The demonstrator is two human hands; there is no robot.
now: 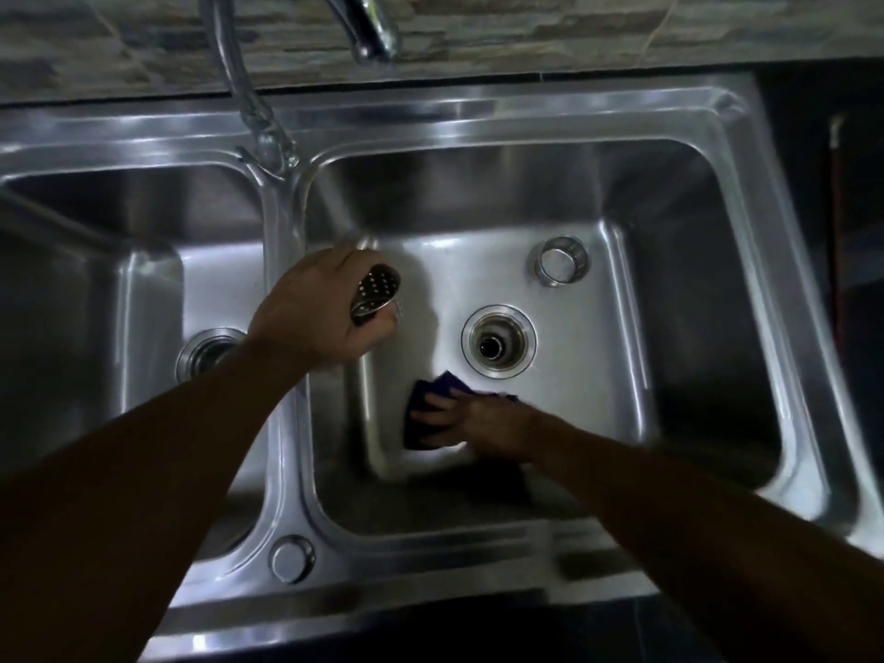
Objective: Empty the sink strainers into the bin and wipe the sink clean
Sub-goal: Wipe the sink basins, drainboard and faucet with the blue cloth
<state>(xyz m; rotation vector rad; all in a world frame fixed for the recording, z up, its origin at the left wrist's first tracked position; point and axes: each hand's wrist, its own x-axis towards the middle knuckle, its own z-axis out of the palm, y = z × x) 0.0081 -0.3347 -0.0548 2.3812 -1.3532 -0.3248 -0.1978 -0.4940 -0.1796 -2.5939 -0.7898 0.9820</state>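
Note:
A steel double sink (478,122) fills the view. My left hand (315,313) grips a perforated metal strainer (375,291) above the left side of the right basin. My right hand (473,418) presses a dark purple cloth (430,404) flat on the right basin's floor, just below and left of the open drain (498,341). A second strainer cup (562,260) stands upright on the basin floor at the back right of that drain. The left basin's drain (205,356) is partly hidden by my left forearm.
A chrome faucet (258,112) rises from the divider between the basins and its spout (373,35) hangs over the back rim. A round cap (289,559) sits on the front rim. A tiled wall lies behind; a dark gap is on the right.

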